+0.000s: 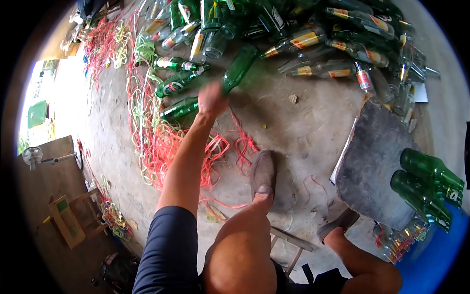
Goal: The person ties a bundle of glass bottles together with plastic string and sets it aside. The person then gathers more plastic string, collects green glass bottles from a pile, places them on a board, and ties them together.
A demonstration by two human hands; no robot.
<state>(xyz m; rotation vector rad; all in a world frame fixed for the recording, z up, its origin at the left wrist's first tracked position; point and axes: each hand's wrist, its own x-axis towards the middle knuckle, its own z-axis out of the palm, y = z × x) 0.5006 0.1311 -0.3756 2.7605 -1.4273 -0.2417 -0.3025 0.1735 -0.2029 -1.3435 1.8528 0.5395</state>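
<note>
My left hand, blurred by motion, is closed around the neck end of a green glass bottle. The bottle's base points up and to the right, towards the pile. Just left of the hand lies another green bottle on the floor, and above it are labelled green bottles. Below the hand spreads a tangle of red and pale green plastic twine. My right hand is out of the frame.
A large pile of green and clear bottles fills the top. On the right, two green bottles lie at the edge of a dark worn board, beside something blue. A standing fan and a cardboard box are at the left.
</note>
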